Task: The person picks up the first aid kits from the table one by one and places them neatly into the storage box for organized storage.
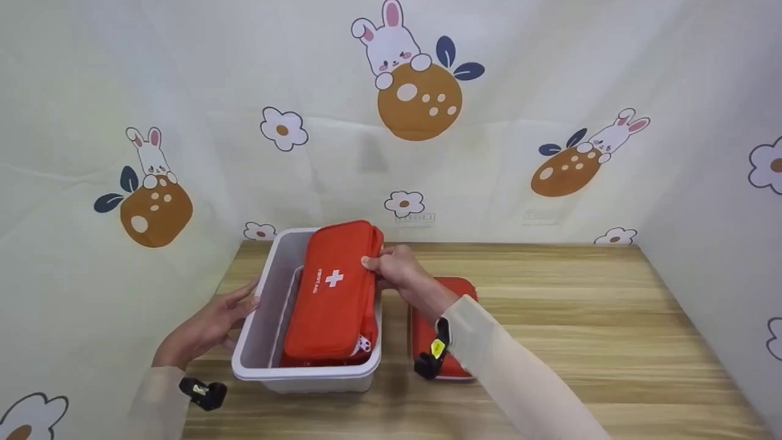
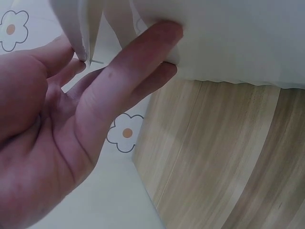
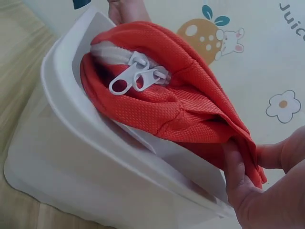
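A red first-aid pouch (image 1: 330,299) with a white cross and lettering lies tilted in the mouth of a white plastic bin (image 1: 269,368). My right hand (image 1: 400,272) pinches the pouch's right edge, thumb on top and fingers beneath. In the right wrist view, white zipper pulls (image 3: 126,78) hang at one end of the pouch (image 3: 167,114). At the bin's left side, my left hand (image 1: 214,318) holds the rim between thumb and fingers; in the left wrist view, fingers (image 2: 128,67) lie against the outer wall. Something red under the pouch is mostly hidden.
A red case (image 1: 455,363) with a pale lower edge lies on the wooden table (image 1: 580,330) right of the bin, partly behind my right forearm. Patterned fabric walls (image 1: 489,183) border the table at the back and both sides.
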### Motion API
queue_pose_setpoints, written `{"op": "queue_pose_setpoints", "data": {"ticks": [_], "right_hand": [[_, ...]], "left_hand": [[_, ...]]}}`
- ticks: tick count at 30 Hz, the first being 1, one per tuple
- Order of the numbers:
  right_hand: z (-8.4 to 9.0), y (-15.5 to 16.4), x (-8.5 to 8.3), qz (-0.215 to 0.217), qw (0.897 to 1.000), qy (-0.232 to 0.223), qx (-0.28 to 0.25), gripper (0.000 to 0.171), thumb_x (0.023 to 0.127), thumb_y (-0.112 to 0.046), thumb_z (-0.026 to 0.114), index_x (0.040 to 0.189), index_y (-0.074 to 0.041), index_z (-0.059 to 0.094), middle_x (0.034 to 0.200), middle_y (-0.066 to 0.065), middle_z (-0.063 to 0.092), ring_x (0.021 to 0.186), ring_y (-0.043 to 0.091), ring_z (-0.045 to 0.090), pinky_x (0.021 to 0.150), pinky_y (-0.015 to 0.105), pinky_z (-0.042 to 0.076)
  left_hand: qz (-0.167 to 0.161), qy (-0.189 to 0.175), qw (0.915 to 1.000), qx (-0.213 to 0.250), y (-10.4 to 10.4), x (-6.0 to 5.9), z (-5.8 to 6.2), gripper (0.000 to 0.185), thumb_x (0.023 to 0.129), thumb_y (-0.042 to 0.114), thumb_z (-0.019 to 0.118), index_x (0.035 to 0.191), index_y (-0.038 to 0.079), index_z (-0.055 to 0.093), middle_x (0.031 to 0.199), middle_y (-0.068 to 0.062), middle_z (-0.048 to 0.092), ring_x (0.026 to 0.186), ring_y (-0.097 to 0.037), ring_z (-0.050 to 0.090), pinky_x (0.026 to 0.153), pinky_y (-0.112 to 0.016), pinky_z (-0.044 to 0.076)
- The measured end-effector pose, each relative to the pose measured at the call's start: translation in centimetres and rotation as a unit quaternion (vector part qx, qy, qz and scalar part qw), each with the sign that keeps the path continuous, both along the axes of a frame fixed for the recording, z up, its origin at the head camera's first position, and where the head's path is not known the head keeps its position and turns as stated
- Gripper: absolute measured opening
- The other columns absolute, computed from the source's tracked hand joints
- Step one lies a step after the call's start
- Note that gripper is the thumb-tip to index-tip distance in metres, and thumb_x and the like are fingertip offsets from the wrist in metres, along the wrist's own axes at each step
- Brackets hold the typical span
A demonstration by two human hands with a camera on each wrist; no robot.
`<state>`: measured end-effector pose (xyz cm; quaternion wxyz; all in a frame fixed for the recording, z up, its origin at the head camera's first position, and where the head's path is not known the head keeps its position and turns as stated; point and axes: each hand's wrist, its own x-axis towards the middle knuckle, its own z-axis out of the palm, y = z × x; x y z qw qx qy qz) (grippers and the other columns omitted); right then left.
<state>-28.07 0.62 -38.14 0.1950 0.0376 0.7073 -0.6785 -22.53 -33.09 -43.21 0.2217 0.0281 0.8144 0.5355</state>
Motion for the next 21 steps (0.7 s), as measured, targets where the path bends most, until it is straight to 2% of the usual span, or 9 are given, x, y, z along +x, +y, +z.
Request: {"op": "queue_pose_setpoints", "data": {"ticks": [4,10,15,21], "right_hand": [[-0.2,-1.2,0.2,-0.001,1.0,0.007,0.019,0.028,0.096,-0.01,0.065,0.119,0.005,0.063,0.099,0.018,0.075,0.08,0.024,0.076,0.072,0.033,0.064],[-0.9,-2.8,0.6,0.006,1.0,0.013,0.004,0.025,0.095,-0.006,0.064,0.115,0.008,0.06,0.098,0.021,0.073,0.083,0.029,0.075,0.071,0.038,0.064],[-1.6,-3.9,0.8,0.001,1.0,0.017,0.023,0.02,0.095,-0.006,0.064,0.11,0.007,0.062,0.092,0.019,0.072,0.08,0.027,0.075,0.069,0.038,0.064],[-2.3,-5.1,1.3,-0.002,0.998,0.031,0.046,0.02,0.094,-0.002,0.062,0.112,0.006,0.06,0.093,0.018,0.07,0.08,0.026,0.074,0.068,0.037,0.064]], "left_hand": [[0.002,-0.003,1.0,-0.003,0.0,0.1,0.1,0.07,0.104,0.042,0.049,0.161,0.031,0.01,0.151,-0.029,0.041,0.123,-0.038,0.06,0.079,-0.051,0.062],[0.011,-0.003,0.9999,-0.012,0.2,0.2,0.2,0.072,0.103,0.044,0.052,0.161,0.034,0.012,0.152,-0.027,0.041,0.122,-0.037,0.061,0.08,-0.051,0.062],[-0.001,-0.003,1.0,-0.003,0.1,0.1,0.2,0.07,0.104,0.043,0.049,0.162,0.031,0.01,0.152,-0.028,0.041,0.121,-0.035,0.062,0.078,-0.051,0.062],[0.005,-0.004,1.0,-0.005,0.3,0.1,0.1,0.071,0.104,0.044,0.049,0.162,0.029,0.011,0.151,-0.027,0.042,0.119,-0.031,0.063,0.077,-0.048,0.063]]}}
